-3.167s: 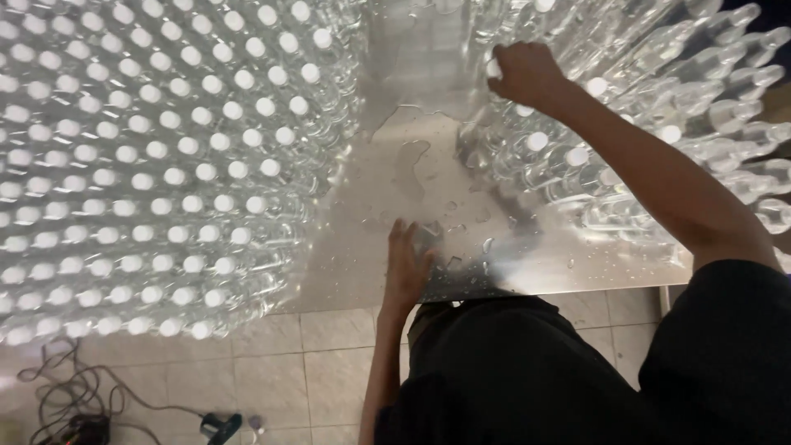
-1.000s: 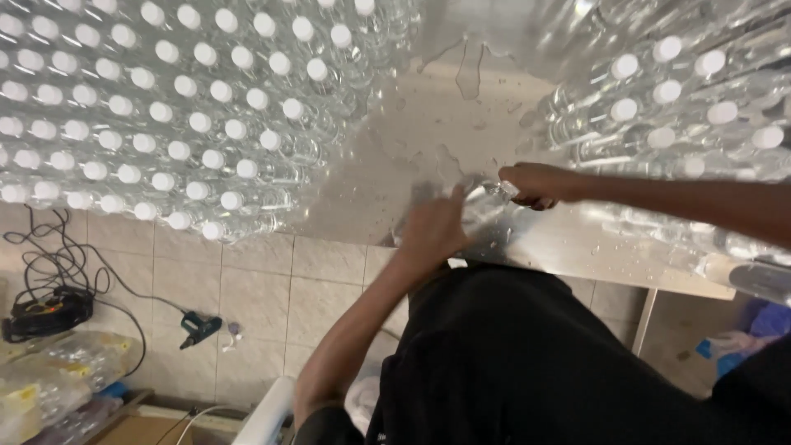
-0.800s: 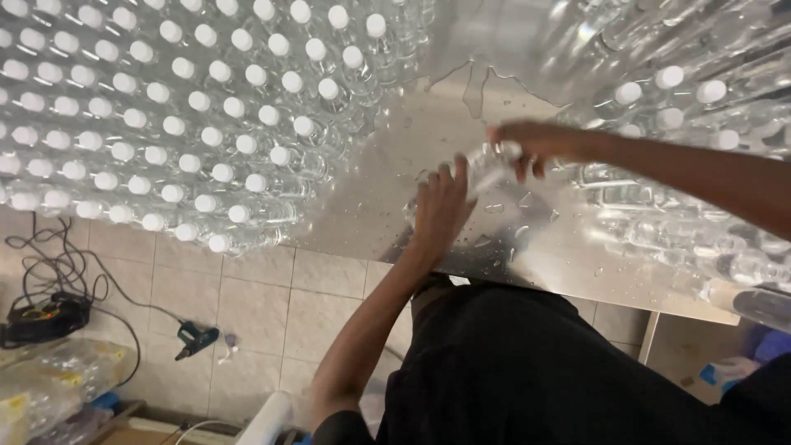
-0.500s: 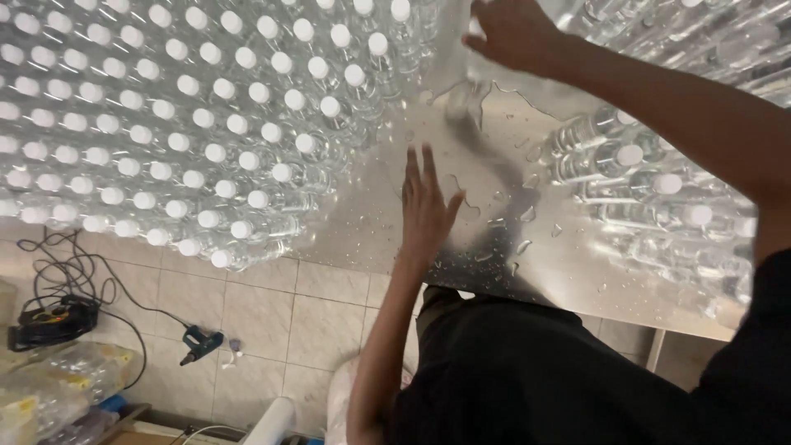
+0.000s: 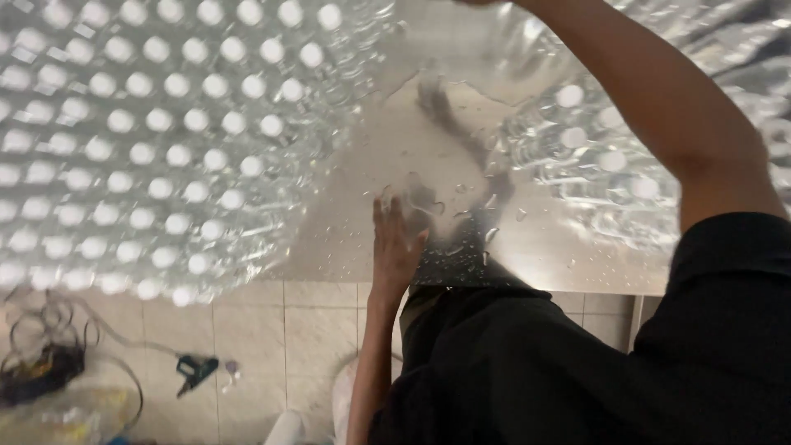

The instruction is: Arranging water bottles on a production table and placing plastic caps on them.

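My left hand (image 5: 395,247) lies flat on the wet metal table top (image 5: 371,165), fingers apart, holding nothing. Water drops are scattered around it. My right arm (image 5: 659,115) stretches up and away over the table; its hand is past the top edge of the picture. A dense block of clear plastic bottles with white caps (image 5: 165,148) stands left of my left hand. A second block of the same bottles (image 5: 593,156) stands on the right, under my right arm.
Below the table edge is a beige tiled floor (image 5: 272,346). A green and black hand tool (image 5: 194,371) and a tangle of dark cables (image 5: 41,371) lie on it at the lower left, by a clear bag (image 5: 58,416).
My right hand has lifted from the table beside my left hand and reached far up, out of the picture. My left hand stays flat on the wet table.
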